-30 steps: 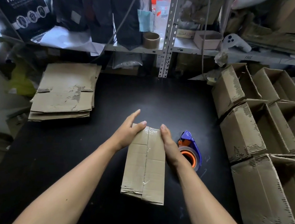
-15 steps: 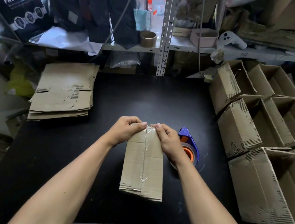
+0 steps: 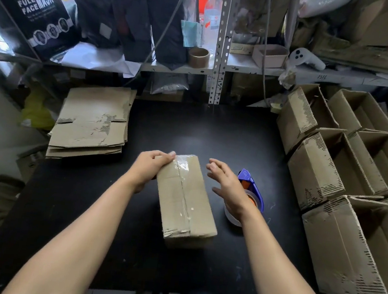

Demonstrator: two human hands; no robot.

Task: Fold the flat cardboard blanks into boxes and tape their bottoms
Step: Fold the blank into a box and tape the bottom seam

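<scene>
A folded cardboard box [image 3: 185, 199] lies bottom-up in the middle of the black table [image 3: 213, 134], with clear tape along its centre seam and over the far end. My left hand [image 3: 150, 168] grips the box's far left corner, thumb on top of the tape. My right hand [image 3: 226, 184] hovers just right of the box with fingers spread, touching nothing. A blue and orange tape dispenser [image 3: 249, 194] sits on the table under and behind that hand. A stack of flat cardboard blanks [image 3: 93, 121] lies at the table's left.
Several finished open boxes [image 3: 345, 169] are packed along the right side of the table. A metal shelf [image 3: 221, 43] with bags, a tape core, a bottle and a white controller stands behind the table.
My right hand has let go of the box's far end and moved off to the right. The box has turned slightly, its near end swinging right. My left hand keeps its hold.
</scene>
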